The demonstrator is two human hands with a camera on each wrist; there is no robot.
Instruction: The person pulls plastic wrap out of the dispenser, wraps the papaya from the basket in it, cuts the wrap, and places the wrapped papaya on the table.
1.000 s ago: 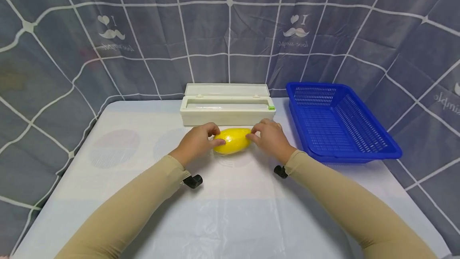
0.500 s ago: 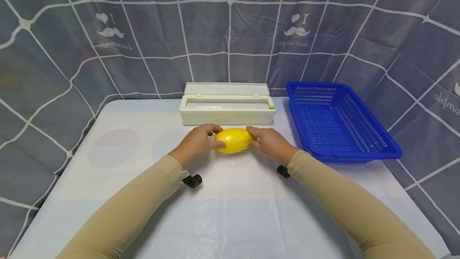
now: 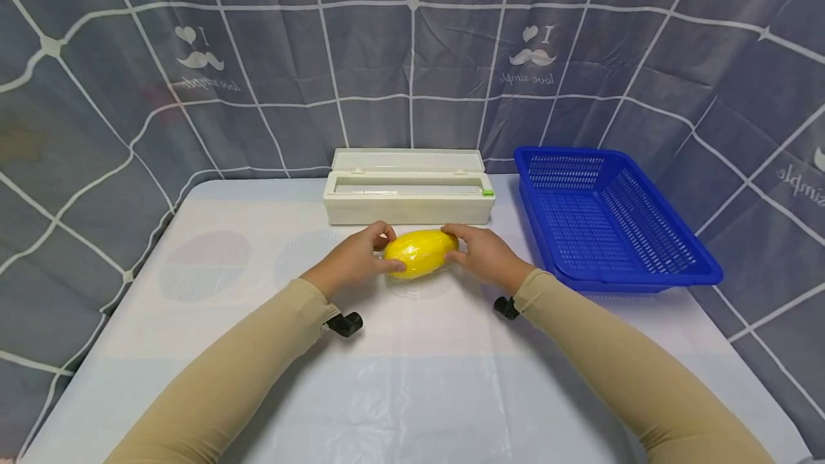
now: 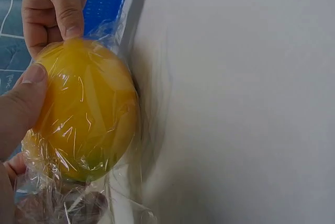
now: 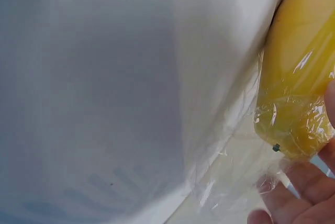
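A yellow oval fruit (image 3: 422,253) lies sideways between my two hands over the middle of the table, covered in clear cling film (image 4: 68,195). My left hand (image 3: 351,261) holds its left end, thumb in front and fingers behind. Around the right end, the thumb and fingers of my right hand (image 3: 485,255) grip the wrapped fruit. Loose, crinkled film hangs past the fruit's end in both wrist views. In the right wrist view a small dark green stem stub (image 5: 276,147) shows through the film on the fruit (image 5: 296,72).
Just behind the fruit stands a white cling film dispenser (image 3: 409,210), its lid raised and a green slider (image 3: 488,192) at its right end. A blue plastic basket (image 3: 628,279) sits at the right on the pale-covered table (image 3: 438,392). A grey checked curtain (image 3: 361,56) surrounds the table.
My right hand has come down a little from the fruit's upper right and now grips its right end with fingers spread further round. The fruit has tilted slightly, right end up. My left hand stays put.
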